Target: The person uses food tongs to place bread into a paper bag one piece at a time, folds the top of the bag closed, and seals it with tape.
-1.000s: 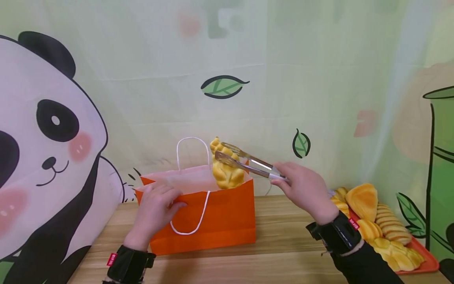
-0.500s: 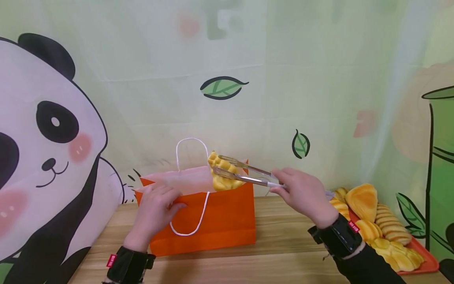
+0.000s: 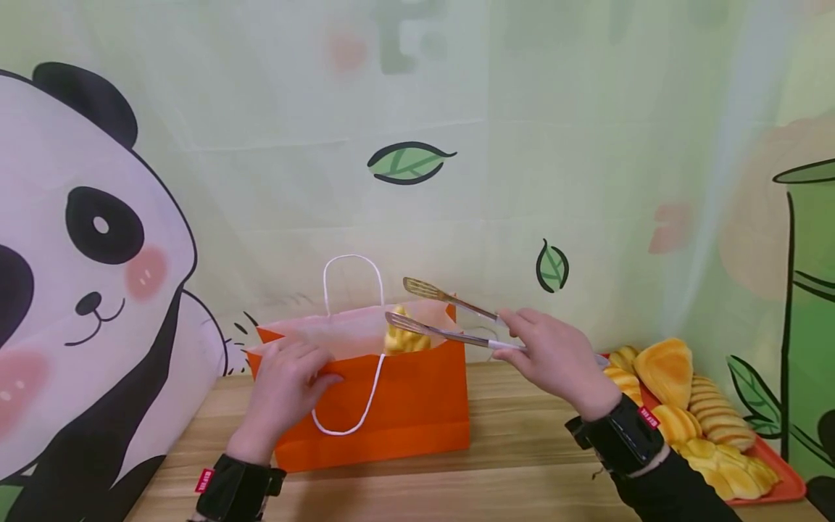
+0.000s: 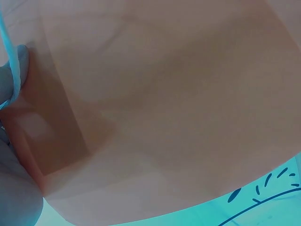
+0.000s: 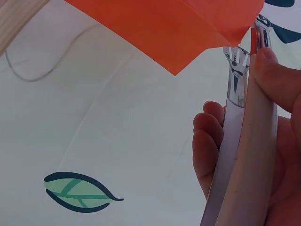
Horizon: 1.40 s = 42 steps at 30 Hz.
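Observation:
An orange paper bag point(image 3: 417, 406) with white rope handles stands on the table, its mouth open. My left hand point(image 3: 287, 395) pinches the bag's near rim at the left; the pale inner wall of the bag fills the left wrist view. In my right hand point(image 3: 554, 359) is a pair of metal tongs point(image 3: 450, 334) with white grips, held at the handles. The tongs' tips are spread apart over the bag's right side. A golden, knobbly loaf of bread point(image 3: 401, 342) sits low in the bag's mouth, its lower part hidden by the front wall.
At the right, a red tray point(image 3: 792, 484) bears several breads, among them a triangular bun point(image 3: 667, 370) and a striped roll point(image 3: 720, 413). The wooden table point(image 3: 522, 464) ends at a printed backdrop with a panda point(image 3: 98, 290).
The bread has gone down into the bag, from standing well above the rim to barely showing. The tongs have spread and let go of it. My left hand stays on the rim.

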{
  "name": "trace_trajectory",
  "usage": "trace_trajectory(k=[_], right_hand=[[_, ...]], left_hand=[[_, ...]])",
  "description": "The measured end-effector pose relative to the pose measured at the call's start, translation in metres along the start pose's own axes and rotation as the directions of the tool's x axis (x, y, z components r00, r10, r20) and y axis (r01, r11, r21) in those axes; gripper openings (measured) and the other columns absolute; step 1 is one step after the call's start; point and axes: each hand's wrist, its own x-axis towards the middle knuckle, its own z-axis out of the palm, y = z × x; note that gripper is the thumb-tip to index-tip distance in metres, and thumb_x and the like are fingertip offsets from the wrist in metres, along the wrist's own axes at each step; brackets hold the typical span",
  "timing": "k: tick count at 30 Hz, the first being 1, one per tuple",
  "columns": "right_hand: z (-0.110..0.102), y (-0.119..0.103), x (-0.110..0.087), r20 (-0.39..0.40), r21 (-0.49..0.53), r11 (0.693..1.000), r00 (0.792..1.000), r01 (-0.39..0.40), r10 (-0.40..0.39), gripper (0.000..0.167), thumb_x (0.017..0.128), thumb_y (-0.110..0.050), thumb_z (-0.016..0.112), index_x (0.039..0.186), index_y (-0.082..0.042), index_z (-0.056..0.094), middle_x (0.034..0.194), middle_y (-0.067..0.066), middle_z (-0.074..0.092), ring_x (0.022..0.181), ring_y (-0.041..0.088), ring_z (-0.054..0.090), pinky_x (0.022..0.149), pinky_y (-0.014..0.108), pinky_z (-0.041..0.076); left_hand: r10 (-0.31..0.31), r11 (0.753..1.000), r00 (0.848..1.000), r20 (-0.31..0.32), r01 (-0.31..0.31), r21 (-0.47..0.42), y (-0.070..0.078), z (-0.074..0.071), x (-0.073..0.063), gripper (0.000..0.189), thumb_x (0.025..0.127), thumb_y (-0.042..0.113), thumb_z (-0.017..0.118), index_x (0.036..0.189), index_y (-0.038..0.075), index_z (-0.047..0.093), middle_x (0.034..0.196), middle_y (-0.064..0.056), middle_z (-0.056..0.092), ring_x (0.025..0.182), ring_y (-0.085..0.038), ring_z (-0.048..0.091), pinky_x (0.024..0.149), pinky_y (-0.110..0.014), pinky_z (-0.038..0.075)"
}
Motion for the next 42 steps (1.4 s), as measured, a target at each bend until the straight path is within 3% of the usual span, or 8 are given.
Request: trace_trajectory(k=[7,15,25,35,42], right_hand=[[0.002,-0.002,0.0,0.034,0.034,0.999,0.999,-0.028,0.027,0.055,0.085,-0.032,0.08,0.127,-0.005,0.058,0.091,0.004,0.059,0.07,0.017,0.05,0.055,0.026,0.042],[0.008,-0.002,0.0,0.094,0.092,0.99,0.991,-0.102,0.093,0.047,0.091,-0.038,0.071,0.12,-0.005,0.057,0.088,0.004,0.055,0.068,0.017,0.048,0.055,0.028,0.041],[0.012,0.0,0.004,0.152,0.128,0.975,0.975,-0.184,0.164,0.047,0.088,-0.048,0.071,0.109,-0.009,0.06,0.082,0.002,0.054,0.068,0.017,0.049,0.055,0.029,0.042],[0.012,0.004,0.002,0.129,0.125,0.971,0.974,-0.203,0.187,0.052,0.084,-0.052,0.075,0.107,-0.008,0.06,0.075,0.0,0.051,0.062,0.015,0.046,0.05,0.03,0.038],[0.01,0.008,0.001,0.116,0.131,0.969,0.974,-0.21,0.195,0.056,0.084,-0.06,0.07,0.112,-0.012,0.062,0.082,0.0,0.055,0.067,0.016,0.049,0.053,0.03,0.04]], left_hand=[[-0.001,1.0,1.0,0.012,0.001,0.004,-0.001,-0.001,-0.001,0.027,0.067,0.014,0.092,0.083,0.015,0.07,0.074,0.004,0.065,0.08,-0.021,0.056,0.083,-0.045,0.035],[0.029,1.0,0.999,-0.026,-0.029,0.006,-0.002,0.001,-0.001,0.03,0.063,0.01,0.094,0.08,0.013,0.07,0.072,0.003,0.064,0.076,-0.02,0.056,0.081,-0.045,0.036],[0.029,1.0,0.999,-0.021,-0.029,0.004,-0.001,0.001,-0.001,0.029,0.063,0.011,0.094,0.078,0.014,0.069,0.069,0.005,0.062,0.072,-0.018,0.053,0.081,-0.044,0.035],[0.024,1.0,1.0,-0.02,-0.024,0.006,-0.002,0.001,-0.001,0.029,0.063,0.012,0.094,0.079,0.014,0.071,0.07,0.004,0.063,0.072,-0.018,0.053,0.082,-0.045,0.035],[0.022,1.0,1.0,-0.013,-0.022,0.007,-0.002,0.001,0.0,0.028,0.064,0.012,0.094,0.08,0.014,0.071,0.071,0.004,0.064,0.073,-0.019,0.054,0.084,-0.046,0.036]])
